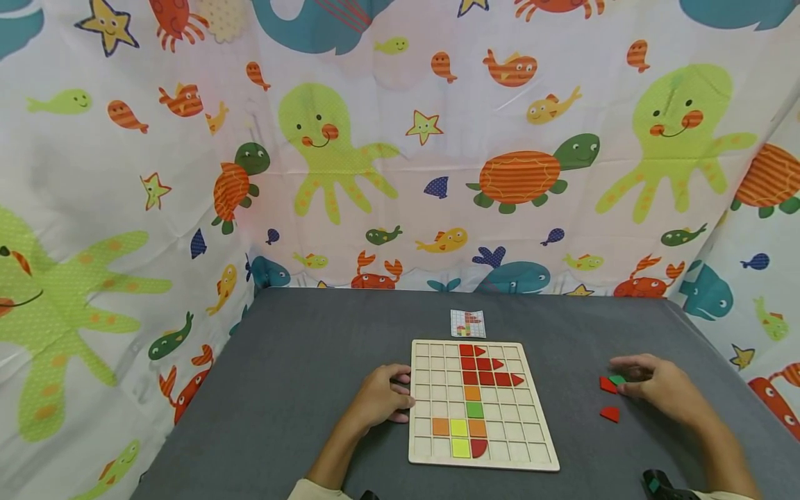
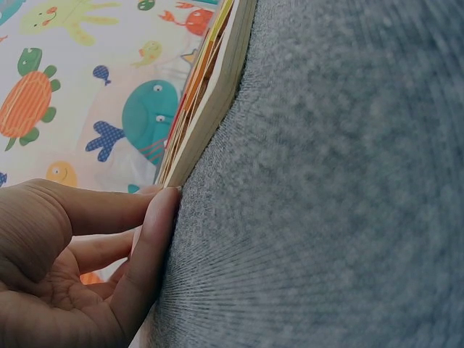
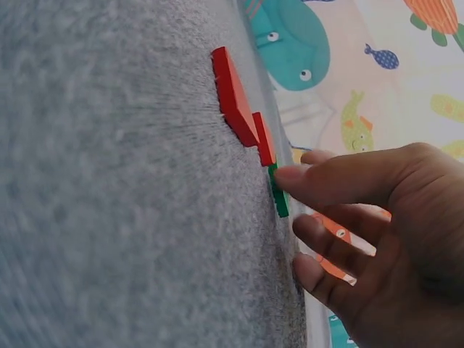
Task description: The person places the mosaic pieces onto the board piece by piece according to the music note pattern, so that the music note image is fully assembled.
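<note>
My left hand (image 1: 381, 396) is at the left edge of a light wooden grid board (image 1: 525, 434), its fingertips touching the side. In the left wrist view, two fingertips meet right at the board's corner (image 2: 172, 177). Coloured tiles lie in the grid: three rows of red ones (image 1: 486, 378), below them orange, green and yellow squares and a rounded red tile (image 1: 478, 448). On the right, my right hand (image 1: 662, 389) reaches over a small green tile (image 3: 278, 192), thumb tip right at it, fingers spread apart. A red tile (image 1: 607, 385) lies against the green one; another red tile (image 1: 610, 414) lies nearer me.
A small printed card (image 1: 467, 323) with a coloured grid pattern lies behind the board. Grey cloth (image 1: 312, 347) covers the table. A curtain with sea animals (image 1: 400, 139) hangs at the back and both sides.
</note>
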Demonstrator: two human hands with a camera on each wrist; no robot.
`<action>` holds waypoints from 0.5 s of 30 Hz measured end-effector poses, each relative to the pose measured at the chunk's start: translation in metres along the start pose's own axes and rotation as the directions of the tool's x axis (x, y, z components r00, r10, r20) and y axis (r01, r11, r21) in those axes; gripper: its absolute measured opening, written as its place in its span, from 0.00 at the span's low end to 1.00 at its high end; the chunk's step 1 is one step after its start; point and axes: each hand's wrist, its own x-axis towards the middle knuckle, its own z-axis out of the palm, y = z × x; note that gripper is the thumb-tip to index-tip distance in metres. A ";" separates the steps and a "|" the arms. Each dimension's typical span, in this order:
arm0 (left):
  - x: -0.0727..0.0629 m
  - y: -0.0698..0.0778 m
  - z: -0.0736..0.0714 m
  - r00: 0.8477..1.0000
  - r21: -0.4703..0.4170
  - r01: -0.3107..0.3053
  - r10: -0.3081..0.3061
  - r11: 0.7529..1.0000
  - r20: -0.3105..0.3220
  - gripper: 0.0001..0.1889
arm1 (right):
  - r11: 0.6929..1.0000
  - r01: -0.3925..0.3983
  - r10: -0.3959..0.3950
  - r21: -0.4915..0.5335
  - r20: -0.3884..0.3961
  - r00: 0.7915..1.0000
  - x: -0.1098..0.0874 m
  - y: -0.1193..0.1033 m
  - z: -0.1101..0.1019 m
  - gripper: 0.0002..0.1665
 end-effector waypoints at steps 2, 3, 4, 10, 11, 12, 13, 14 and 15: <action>0.000 0.000 0.000 1.000 -0.001 0.004 -0.004 1.000 -0.001 0.32 | 1.000 -0.006 0.006 0.019 0.017 1.000 0.000 -0.001 0.000 0.27; 0.000 -0.001 0.000 1.000 -0.002 0.005 -0.005 1.000 0.000 0.32 | 1.000 -0.010 0.009 0.026 0.028 1.000 0.000 -0.001 -0.001 0.27; 0.000 -0.001 0.000 1.000 -0.002 0.005 -0.005 1.000 -0.001 0.32 | 1.000 -0.014 0.013 0.024 0.033 0.999 -0.001 -0.001 -0.001 0.27; 0.000 0.000 0.000 1.000 -0.002 0.004 -0.004 1.000 -0.005 0.31 | 1.000 -0.019 0.019 -0.004 0.030 0.999 -0.002 -0.002 -0.004 0.26; -0.001 0.000 0.000 1.000 -0.001 0.004 -0.004 1.000 -0.005 0.32 | 1.000 -0.020 0.020 -0.007 0.035 0.999 -0.002 -0.002 -0.004 0.27; -0.001 0.000 0.000 1.000 0.000 0.004 -0.004 1.000 -0.006 0.32 | 1.000 -0.026 0.026 -0.011 0.040 0.999 -0.002 -0.002 -0.005 0.27; -0.001 0.000 0.000 1.000 0.000 0.005 -0.005 1.000 -0.006 0.31 | 1.000 -0.026 0.026 -0.012 0.048 0.998 -0.002 -0.002 -0.005 0.28; -0.001 0.001 0.000 1.000 0.001 0.005 -0.005 1.000 -0.007 0.31 | 0.999 -0.032 0.033 -0.013 0.058 0.998 -0.002 -0.002 -0.006 0.28; -0.001 0.001 0.000 1.000 0.001 0.006 -0.006 1.000 -0.008 0.31 | 0.999 -0.037 0.038 -0.013 0.067 0.997 -0.002 -0.002 -0.006 0.28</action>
